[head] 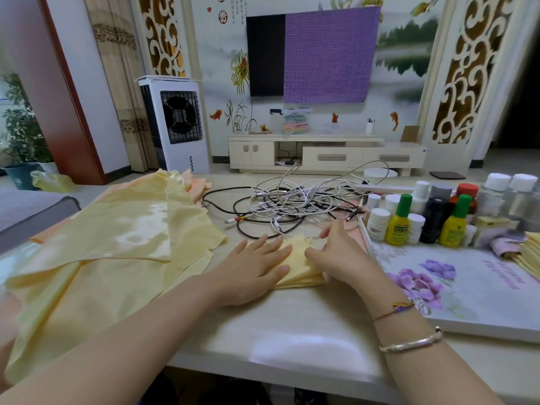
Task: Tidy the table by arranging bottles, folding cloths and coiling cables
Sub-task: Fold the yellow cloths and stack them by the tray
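Two hands on one small folded yellow cloth [295, 267] near front-centre of pale surface [292, 331]. Left hand [254, 270] flat, palm down, fingers spread and straight, pressing cloth's left half. Right hand [333, 255] on cloth's right edge, fingers curled, thumb and fingertips pinching a fold at the far corner. Both forearms reaching in from near edge; two bracelets on right wrist.

Left of hands: loose heap of yellow cloths [111, 249], unfolded, overlapping, draped over surface's left edge; orange cloth [200, 185] showing behind heap. Just behind hands: tangle of cables [292, 203], white and black mixed, uncoiled, nearest loops almost touching folded cloth. Pink flat item under cables' right side, kind unclear.

Right: floral board [467, 287] lying flat, close beside right hand. Cluster of bottles [432, 214] standing upright at its far end, packed close: two yellow with green caps, one black, several white, one red-capped, clear ones with white caps at back. Stack of folded yellow cloths [530, 252] at board's right edge, partly out of frame.
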### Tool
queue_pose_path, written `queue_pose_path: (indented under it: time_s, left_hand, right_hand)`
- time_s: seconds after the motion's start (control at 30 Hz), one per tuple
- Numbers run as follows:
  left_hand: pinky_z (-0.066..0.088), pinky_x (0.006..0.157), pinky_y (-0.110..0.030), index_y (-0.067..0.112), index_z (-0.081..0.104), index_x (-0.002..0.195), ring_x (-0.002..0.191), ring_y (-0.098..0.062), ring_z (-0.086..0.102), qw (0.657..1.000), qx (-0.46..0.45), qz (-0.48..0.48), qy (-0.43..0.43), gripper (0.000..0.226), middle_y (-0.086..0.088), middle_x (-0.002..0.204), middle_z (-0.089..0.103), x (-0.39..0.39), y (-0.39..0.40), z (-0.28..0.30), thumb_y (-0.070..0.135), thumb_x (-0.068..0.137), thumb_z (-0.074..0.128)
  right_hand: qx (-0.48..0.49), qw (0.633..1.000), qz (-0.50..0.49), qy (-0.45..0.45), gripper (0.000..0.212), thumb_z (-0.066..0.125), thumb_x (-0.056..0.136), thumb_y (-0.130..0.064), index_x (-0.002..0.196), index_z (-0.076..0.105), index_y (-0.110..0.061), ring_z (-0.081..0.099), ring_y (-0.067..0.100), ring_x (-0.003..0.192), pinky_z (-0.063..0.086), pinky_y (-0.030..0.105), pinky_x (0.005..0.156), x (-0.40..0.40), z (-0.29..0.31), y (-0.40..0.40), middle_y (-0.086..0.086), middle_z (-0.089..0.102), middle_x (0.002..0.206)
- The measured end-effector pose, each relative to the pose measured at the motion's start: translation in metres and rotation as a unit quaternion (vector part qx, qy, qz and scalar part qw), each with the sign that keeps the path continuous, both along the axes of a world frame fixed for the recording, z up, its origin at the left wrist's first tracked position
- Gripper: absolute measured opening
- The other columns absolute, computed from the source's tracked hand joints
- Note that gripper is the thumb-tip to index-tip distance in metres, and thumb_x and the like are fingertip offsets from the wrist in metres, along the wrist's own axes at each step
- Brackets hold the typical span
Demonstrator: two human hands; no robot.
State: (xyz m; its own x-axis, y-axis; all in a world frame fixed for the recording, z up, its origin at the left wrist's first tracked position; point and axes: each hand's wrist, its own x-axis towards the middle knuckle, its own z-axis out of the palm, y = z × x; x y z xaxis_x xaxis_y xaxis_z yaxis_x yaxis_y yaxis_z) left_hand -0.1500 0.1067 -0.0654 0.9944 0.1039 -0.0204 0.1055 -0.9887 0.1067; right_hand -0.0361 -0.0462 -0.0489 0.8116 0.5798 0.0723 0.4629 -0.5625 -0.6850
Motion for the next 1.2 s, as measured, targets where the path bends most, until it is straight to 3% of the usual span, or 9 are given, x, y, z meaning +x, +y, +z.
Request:
queue_pose_path:
  time_s: [0.13,0.27,0.43,0.53,0.6,0.77,0.93,1.07,1.2]
  left_hand:
    - [-0.004,0.119,-0.038,0.041,0.008,0.150,0.147,-0.007,-0.008,0.999,-0.028,-0.015,-0.018,0.052,0.017,0.159,-0.002,-0.003,0.002,0.001,0.050,0.101,0.020]
    - [0.005,0.119,-0.036,0.040,0.023,0.149,0.146,-0.003,0.003,0.989,-0.107,-0.026,-0.101,0.055,0.018,0.158,0.012,-0.010,-0.003,0.008,0.058,0.096,0.024]
    - [0.040,0.098,-0.023,0.033,0.036,0.144,0.115,-0.004,0.052,0.951,-0.212,-0.043,-0.221,0.065,0.014,0.132,0.054,-0.009,-0.024,0.022,0.052,0.086,0.058]
    - [0.041,0.069,-0.016,0.035,0.056,0.106,0.077,0.002,0.054,0.909,-0.254,-0.064,-0.325,0.030,0.015,0.085,0.061,0.001,-0.046,0.038,0.015,0.086,0.048]
    - [0.039,0.065,-0.016,0.027,0.056,0.085,0.067,0.003,0.049,0.872,-0.322,-0.025,-0.368,0.023,0.013,0.075,0.056,0.007,-0.068,0.053,0.008,0.091,0.044]
    - [0.050,0.074,-0.034,0.019,0.059,0.088,0.078,-0.017,0.059,0.758,-0.570,0.036,-0.314,0.018,-0.003,0.087,0.063,0.035,-0.124,0.081,0.024,0.100,0.046]
    - [0.052,0.068,-0.031,0.016,0.062,0.092,0.074,-0.018,0.064,0.659,-0.717,0.035,-0.222,0.018,-0.004,0.087,0.069,0.075,-0.187,0.084,0.025,0.099,0.049]
    - [0.056,0.065,-0.034,0.013,0.056,0.118,0.095,-0.021,0.064,0.690,-0.713,0.031,-0.120,0.024,-0.008,0.114,0.064,0.117,-0.246,0.075,0.025,0.099,0.048]
    - [0.059,0.061,-0.032,0.007,0.056,0.108,0.086,-0.020,0.062,0.721,-0.688,0.035,-0.067,0.015,-0.009,0.101,0.060,0.145,-0.290,0.077,0.011,0.096,0.048]
  right_hand:
    - [-0.020,0.999,0.025,0.013,0.034,0.056,0.089,-0.027,0.113,0.035,-0.016,0.057,0.021,0.081,0.044,0.032,0.069,-0.003,0.002,0.003,0.005,0.056,0.090]
    - [0.115,0.981,0.035,0.150,0.036,0.055,0.088,-0.009,0.118,0.035,-0.015,0.056,0.023,0.077,0.046,0.034,0.064,-0.005,0.007,0.012,0.014,0.058,0.103]
    - [0.316,0.900,-0.010,0.301,0.032,0.054,0.090,-0.001,0.118,0.044,-0.010,0.059,0.017,0.067,0.051,0.028,0.050,-0.011,0.037,0.011,0.011,0.056,0.090]
    - [0.383,0.876,0.015,0.294,0.017,0.053,0.094,-0.010,0.108,0.045,-0.010,0.062,0.016,0.053,0.052,0.029,0.050,-0.012,0.059,-0.008,0.010,0.060,0.075]
    - [0.409,0.877,0.004,0.254,0.012,0.052,0.096,-0.017,0.104,0.044,-0.013,0.065,0.017,0.061,0.051,0.029,0.055,-0.008,0.070,-0.031,0.008,0.064,0.076]
    - [0.346,0.921,-0.067,0.166,0.032,0.056,0.093,-0.032,0.119,0.048,-0.015,0.060,0.019,0.101,0.047,0.032,0.078,0.014,0.070,-0.103,0.006,0.061,0.113]
    - [0.345,0.911,-0.113,0.193,0.021,0.054,0.094,-0.013,0.115,0.053,-0.015,0.058,0.014,0.066,0.046,0.023,0.050,0.024,0.069,-0.177,0.006,0.060,0.097]
    - [0.309,0.919,-0.237,0.059,0.036,0.054,0.090,-0.009,0.121,0.046,-0.023,0.059,0.018,0.086,0.048,0.031,0.070,0.045,0.073,-0.246,0.001,0.062,0.100]
    - [0.244,0.925,-0.290,0.017,0.033,0.048,0.093,-0.008,0.123,0.041,-0.020,0.051,0.013,0.075,0.037,0.026,0.057,0.073,0.072,-0.295,0.000,0.055,0.088]
